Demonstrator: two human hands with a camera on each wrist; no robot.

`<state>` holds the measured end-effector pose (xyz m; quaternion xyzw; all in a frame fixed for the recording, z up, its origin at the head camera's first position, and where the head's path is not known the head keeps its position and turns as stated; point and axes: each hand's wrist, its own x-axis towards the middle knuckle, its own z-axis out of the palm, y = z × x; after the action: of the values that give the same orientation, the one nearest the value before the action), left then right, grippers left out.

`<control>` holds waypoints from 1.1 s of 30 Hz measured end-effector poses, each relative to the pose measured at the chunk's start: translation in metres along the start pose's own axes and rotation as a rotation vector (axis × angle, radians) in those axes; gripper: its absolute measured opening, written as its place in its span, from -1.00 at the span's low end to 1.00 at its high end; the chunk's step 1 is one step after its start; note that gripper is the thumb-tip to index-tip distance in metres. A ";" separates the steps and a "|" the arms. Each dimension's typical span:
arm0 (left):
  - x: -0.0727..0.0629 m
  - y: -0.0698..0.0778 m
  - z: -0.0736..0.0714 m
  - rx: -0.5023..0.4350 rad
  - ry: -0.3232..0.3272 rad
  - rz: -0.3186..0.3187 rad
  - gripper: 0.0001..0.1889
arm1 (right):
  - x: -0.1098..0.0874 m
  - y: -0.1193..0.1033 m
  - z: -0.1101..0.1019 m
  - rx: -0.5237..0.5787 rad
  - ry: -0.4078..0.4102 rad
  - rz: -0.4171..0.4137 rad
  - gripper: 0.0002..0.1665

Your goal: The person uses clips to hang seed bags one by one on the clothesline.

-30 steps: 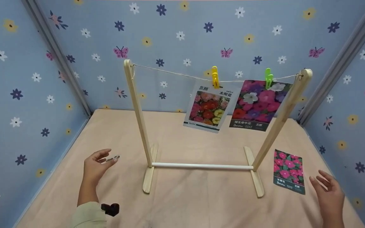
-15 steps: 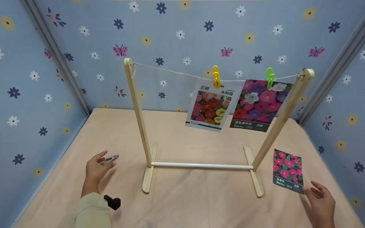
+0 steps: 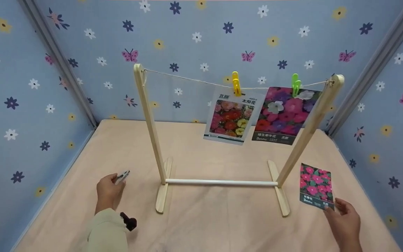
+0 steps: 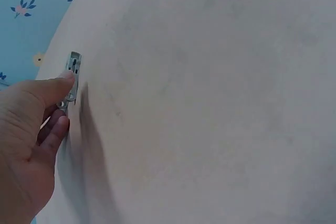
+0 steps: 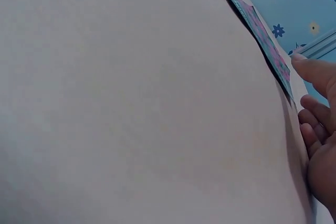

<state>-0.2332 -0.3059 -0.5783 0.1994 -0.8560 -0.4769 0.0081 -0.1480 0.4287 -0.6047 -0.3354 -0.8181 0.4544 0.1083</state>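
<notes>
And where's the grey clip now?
The grey clip is on the left of the head view, pinched in the left hand, left of the left wooden post.

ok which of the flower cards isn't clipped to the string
The card with only pink flowers, at the right hand; the other two hang by the yellow clip and green clip.

A: How is the space enclosed?
B: By a back wall [image 3: 187, 52], a left wall [image 3: 30, 122] and a right wall [image 3: 397, 154], all coloured pale blue; the corners are marked by grey posts [image 3: 57, 59].
A: And how are they decorated?
B: Flowers [image 3: 197, 37] in white, yellow and navy are scattered across, with pink butterflies [image 3: 248, 56] printed between. Below, a peach-coloured surface [image 3: 201, 227] is softly lit.
</notes>
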 end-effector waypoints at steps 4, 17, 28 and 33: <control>-0.003 -0.002 0.007 0.063 0.065 0.056 -0.53 | 0.000 -0.001 0.003 -0.017 -0.009 -0.033 -0.22; -0.012 -0.006 0.016 0.024 0.033 0.059 -0.60 | 0.006 -0.010 0.004 -0.018 -0.018 0.032 -0.17; -0.025 -0.010 0.022 -0.096 -0.060 0.045 -0.61 | 0.008 -0.021 0.012 -0.250 -0.032 -0.030 0.07; -0.027 -0.012 0.026 -0.106 -0.051 0.073 -0.57 | 0.010 -0.020 0.009 -0.283 -0.072 -0.009 0.10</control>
<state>-0.2096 -0.2809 -0.5971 0.1550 -0.8362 -0.5258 0.0142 -0.1692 0.4223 -0.5941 -0.3273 -0.8787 0.3459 0.0326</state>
